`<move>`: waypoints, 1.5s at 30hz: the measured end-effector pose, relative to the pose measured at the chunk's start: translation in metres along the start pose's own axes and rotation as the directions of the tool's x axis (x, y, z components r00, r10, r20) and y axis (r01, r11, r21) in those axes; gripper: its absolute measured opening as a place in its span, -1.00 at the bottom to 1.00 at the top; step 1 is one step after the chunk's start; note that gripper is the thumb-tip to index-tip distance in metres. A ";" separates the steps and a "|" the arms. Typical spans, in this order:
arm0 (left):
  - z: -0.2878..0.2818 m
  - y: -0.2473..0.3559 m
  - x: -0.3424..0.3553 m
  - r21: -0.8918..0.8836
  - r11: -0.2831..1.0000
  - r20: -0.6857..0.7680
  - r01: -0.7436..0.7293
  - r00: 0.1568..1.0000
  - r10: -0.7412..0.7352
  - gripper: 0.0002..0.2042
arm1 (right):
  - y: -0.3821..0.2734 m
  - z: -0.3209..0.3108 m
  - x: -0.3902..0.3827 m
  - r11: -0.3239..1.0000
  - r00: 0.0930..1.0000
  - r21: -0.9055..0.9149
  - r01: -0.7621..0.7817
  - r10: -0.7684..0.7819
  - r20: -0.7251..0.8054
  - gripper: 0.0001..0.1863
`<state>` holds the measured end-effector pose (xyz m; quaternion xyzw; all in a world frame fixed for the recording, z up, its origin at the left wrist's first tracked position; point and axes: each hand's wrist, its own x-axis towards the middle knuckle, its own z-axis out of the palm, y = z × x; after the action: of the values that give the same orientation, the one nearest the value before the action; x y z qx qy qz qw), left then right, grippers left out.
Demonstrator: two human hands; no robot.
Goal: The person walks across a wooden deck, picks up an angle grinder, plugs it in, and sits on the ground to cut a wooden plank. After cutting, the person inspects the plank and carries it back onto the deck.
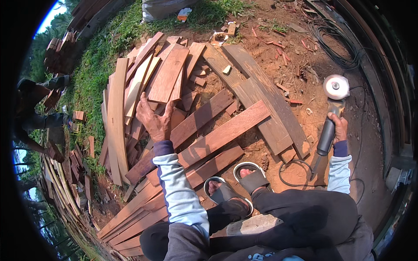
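Note:
My left hand (pixel 154 119) is at the near end of a short reddish wooden board (pixel 169 76), its thumb at one corner and its fingers at the other, gripping across the width. The board lies over a heap of similar planks. On the right, my right hand (pixel 339 126) is wrapped round the body of an angle grinder (pixel 325 137). Its pale round disc (pixel 335 86) faces up, pointing away from me. Motion blur makes it hard to tell whether the disc spins. A dark cord runs from the grinder's rear end.
Long reddish planks (pixel 226 126) slant from my feet toward two weathered boards (pixel 270 104). A coiled black cable (pixel 335 43) lies at the far right. My sandalled feet (pixel 252 176) rest close to the planks. Another person (pixel 39 104) bends over wood at the far left.

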<state>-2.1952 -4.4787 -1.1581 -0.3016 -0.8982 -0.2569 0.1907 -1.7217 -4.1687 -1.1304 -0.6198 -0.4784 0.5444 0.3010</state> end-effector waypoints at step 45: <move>0.011 0.329 -0.213 -0.381 0.437 0.870 0.814 0.156 0.468 -0.26 | 0.063 0.013 -0.067 0.731 0.902 0.599 -0.326 0.051 0.429 -0.37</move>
<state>-1.8278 -4.3411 -1.1583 -0.2923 -0.5441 -0.4402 -0.6518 -1.7144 -4.2545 -1.1636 -0.4010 -0.2386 0.8157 0.3418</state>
